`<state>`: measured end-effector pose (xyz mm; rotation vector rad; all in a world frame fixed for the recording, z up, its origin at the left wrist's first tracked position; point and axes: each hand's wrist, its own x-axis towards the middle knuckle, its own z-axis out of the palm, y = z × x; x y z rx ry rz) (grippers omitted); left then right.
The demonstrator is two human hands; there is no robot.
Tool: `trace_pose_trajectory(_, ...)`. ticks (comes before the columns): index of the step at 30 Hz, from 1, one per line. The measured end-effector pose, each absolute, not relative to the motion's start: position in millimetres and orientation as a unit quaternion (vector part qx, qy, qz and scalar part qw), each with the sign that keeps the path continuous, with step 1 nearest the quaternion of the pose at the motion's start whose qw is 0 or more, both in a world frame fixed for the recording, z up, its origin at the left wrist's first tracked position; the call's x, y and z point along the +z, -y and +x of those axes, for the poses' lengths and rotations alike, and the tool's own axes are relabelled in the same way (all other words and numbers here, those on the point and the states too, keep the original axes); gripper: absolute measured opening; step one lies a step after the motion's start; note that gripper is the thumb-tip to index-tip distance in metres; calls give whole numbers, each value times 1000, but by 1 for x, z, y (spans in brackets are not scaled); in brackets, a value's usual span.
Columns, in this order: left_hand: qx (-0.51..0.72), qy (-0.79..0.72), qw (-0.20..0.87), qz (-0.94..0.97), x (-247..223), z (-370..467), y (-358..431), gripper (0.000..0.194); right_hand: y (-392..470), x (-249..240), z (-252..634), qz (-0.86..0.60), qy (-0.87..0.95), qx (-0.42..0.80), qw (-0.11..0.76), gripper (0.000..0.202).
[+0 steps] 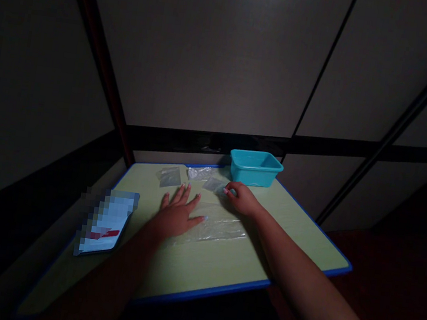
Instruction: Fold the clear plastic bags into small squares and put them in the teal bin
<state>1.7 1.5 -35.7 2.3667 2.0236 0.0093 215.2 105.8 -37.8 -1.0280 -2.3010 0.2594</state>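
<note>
A large clear plastic bag (pixel 220 229) lies spread out and wrinkled on the table. My left hand (pixel 176 217) rests flat over its left part, fingers spread. My right hand (pixel 243 198) is closed in a pinch near the bag's far right side, with thin clear plastic at the fingertips. Whether that plastic belongs to the large bag or to the small clear packet (pixel 213 183) beside it, I cannot tell. Another small clear packet (pixel 171 176) lies beyond my left fingers. A folded white and clear plastic bundle (pixel 199 173) sits at the table's back edge.
A turquoise plastic basin (pixel 254 175) stands at the back right of the pale table (pixel 290 233), which has a blue rim. On the left lies a tablet-like device (pixel 109 220) with a lit screen, partly blurred out. Panelled wall (pixel 219 56) closes off the back.
</note>
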Motion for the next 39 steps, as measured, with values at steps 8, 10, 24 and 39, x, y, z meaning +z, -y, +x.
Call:
trace_pose_trajectory(8,2,-667,31,745,-39,-2,-8,72,-98,-37,216,-403,876,153,214,62)
trace_pose_trajectory(10,8,-658,33,752,-38,-3,-10,70,-96,-37,217,-408,881,163,174,72)
trace_pose_trajectory(24,-10,-626,49,779,-38,-1,-12,73,-95,-39,210,-443,883,117,105,69)
trace_pose_trajectory(39,-62,-623,43,778,-39,0,-16,67,-110,-47,214,-485,866,61,107,66)
